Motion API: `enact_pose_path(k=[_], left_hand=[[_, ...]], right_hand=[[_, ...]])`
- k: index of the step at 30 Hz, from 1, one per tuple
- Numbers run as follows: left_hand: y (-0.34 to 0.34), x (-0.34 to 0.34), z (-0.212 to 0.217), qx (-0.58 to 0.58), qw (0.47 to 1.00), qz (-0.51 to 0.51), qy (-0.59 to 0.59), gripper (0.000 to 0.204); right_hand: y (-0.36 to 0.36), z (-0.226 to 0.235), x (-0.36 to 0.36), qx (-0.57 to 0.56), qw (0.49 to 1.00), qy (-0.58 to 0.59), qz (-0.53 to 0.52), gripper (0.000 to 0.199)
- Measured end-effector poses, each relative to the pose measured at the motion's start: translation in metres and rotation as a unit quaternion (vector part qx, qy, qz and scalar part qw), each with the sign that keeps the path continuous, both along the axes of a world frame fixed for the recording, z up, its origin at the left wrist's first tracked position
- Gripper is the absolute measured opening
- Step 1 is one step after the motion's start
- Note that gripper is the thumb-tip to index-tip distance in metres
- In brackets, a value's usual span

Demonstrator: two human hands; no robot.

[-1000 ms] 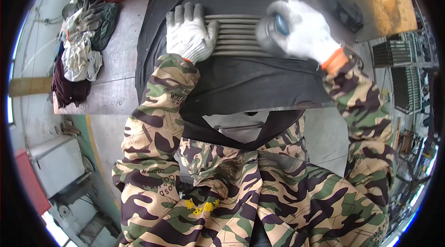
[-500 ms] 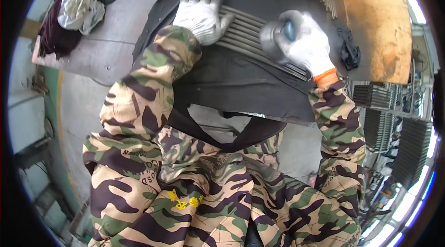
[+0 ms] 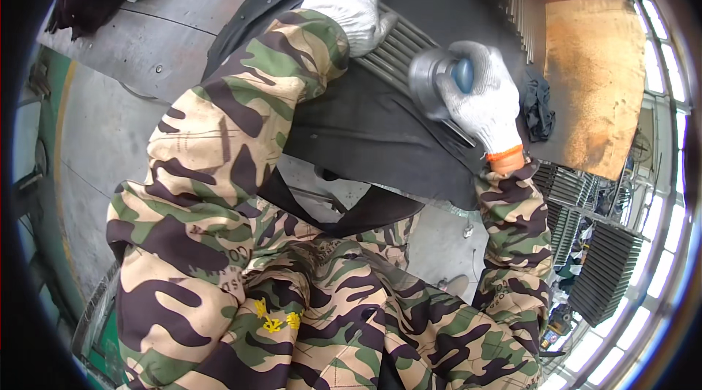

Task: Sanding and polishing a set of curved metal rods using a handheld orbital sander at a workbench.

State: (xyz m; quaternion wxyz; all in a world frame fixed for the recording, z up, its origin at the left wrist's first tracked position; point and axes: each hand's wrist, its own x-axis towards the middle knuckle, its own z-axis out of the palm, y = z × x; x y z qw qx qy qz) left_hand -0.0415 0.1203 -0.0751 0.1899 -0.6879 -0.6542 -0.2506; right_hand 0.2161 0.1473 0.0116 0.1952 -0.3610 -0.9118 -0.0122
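lying open in my camera feed, my left hand (image 3: 351,6), fingers slightly spread, covers the left end of the grey rods (image 3: 395,51); my right hand (image 3: 484,90) is curled around the blue-topped round tool (image 3: 425,83) over them. the rods rest on black cloth (image 3: 351,123) across the counter (image 3: 175,42).

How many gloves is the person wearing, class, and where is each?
2. One glove is on the left hand, over the left ends of grey rods; the other is on the right hand, holding a round tool by its blue knob.
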Motion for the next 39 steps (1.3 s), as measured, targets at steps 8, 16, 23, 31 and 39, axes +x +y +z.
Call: enact_pose_path(k=[8, 16, 23, 31, 39], left_hand=[[-0.023, 0.005, 0.002, -0.024, 1.000, -0.016, 0.002, 0.059], [0.006, 0.002, 0.001, -0.109, 0.993, 0.019, -0.049, 0.068], [-0.035, 0.010, -0.004, -0.014, 1.000, -0.002, 0.012, 0.062], [0.001, 0.007, 0.004, -0.057, 0.997, 0.028, 0.041, 0.062], [-0.012, -0.001, 0.002, -0.088, 0.995, -0.036, 0.021, 0.049]], right_hand=[[0.008, 0.000, -0.003, -0.007, 0.998, -0.025, -0.054, 0.036], [0.000, -0.003, -0.008, 0.007, 1.000, -0.008, -0.025, 0.034], [0.019, -0.003, -0.006, -0.014, 0.995, -0.051, -0.081, 0.040], [-0.001, -0.003, -0.009, 0.022, 0.999, -0.002, -0.036, 0.031], [0.007, 0.006, -0.007, -0.045, 0.989, -0.070, -0.120, 0.039]])
